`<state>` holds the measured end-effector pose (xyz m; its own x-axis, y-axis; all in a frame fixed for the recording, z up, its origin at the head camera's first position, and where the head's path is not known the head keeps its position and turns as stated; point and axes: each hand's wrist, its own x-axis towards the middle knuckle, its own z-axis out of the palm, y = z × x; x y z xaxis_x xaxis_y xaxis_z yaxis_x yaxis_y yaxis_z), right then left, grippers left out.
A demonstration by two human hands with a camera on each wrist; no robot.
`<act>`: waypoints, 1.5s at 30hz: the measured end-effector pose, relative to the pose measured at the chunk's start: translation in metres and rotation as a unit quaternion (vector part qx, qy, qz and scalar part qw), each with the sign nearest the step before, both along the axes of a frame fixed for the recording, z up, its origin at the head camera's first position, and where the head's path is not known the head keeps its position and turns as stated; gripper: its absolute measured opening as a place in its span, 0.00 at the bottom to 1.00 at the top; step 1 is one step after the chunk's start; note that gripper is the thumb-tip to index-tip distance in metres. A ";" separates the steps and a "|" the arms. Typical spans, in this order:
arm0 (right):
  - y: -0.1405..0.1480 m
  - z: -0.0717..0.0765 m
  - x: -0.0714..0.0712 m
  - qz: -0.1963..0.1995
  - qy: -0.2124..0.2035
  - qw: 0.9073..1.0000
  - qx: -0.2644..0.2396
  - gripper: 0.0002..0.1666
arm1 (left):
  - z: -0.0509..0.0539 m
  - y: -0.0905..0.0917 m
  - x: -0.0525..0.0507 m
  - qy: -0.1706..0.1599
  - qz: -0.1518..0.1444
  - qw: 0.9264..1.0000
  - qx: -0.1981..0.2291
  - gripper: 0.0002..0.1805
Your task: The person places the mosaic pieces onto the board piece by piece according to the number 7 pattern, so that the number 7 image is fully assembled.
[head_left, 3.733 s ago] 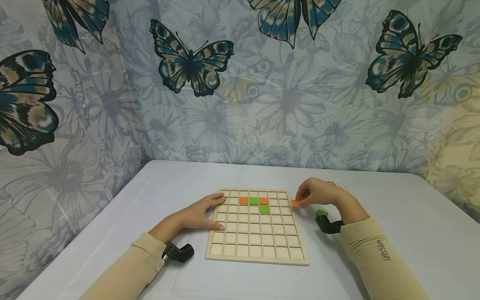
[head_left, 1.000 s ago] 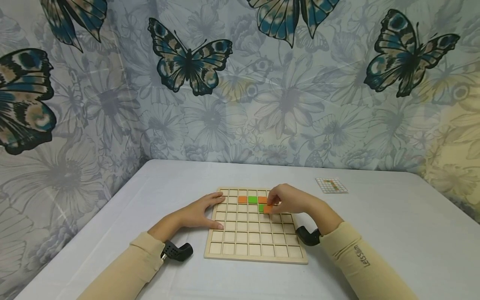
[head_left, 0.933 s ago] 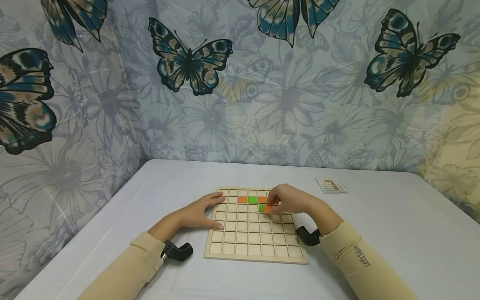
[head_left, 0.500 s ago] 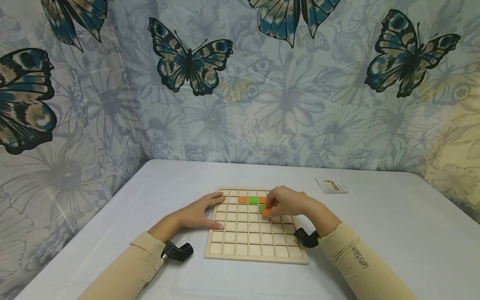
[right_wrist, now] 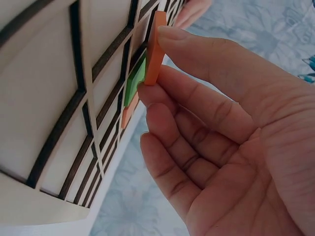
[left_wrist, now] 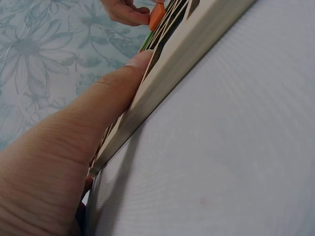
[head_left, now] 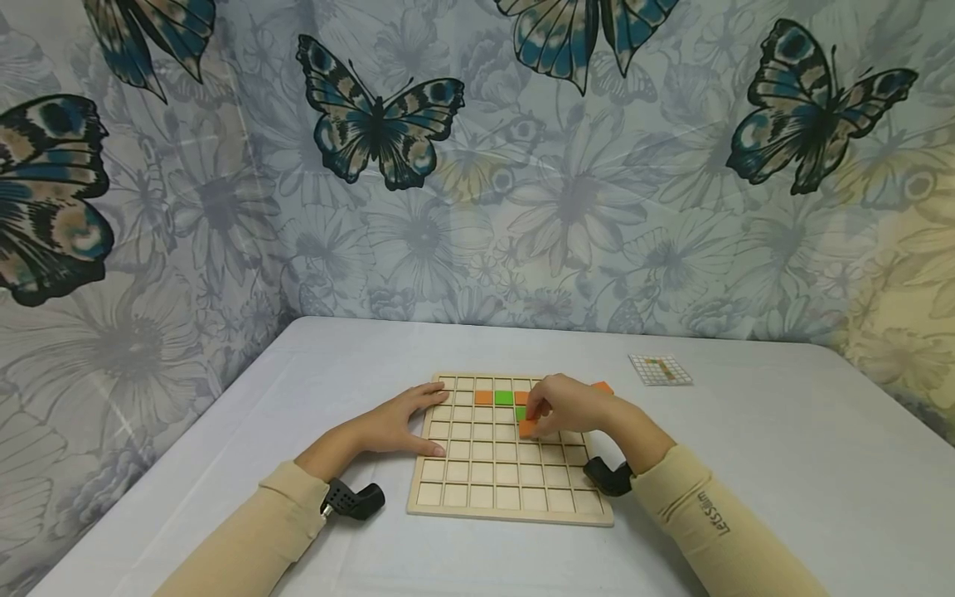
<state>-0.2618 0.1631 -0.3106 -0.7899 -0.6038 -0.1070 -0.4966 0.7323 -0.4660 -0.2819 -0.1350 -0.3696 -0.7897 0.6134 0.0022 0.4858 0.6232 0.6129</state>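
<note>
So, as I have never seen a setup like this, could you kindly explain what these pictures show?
There is no machine here, just one person working bare-handed. The wide picture is taken from the head, looking forward and down; the two close-ups come from the wrists, one each.

On a white table lies a gridded board, with two orange tiles and two green tiles visible on it. A small card lies at the back right.

The left hand rests on the board's left edge. The right hand pinches another orange tile, tilted, at the board. A loose tile, also orange, shows partly behind that hand.
</note>
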 end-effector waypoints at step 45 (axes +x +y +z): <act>-0.004 -0.002 0.001 0.008 0.011 1.000 0.013 0.07 | -0.001 -0.001 -0.001 0.002 -0.001 1.000 -0.004 0.51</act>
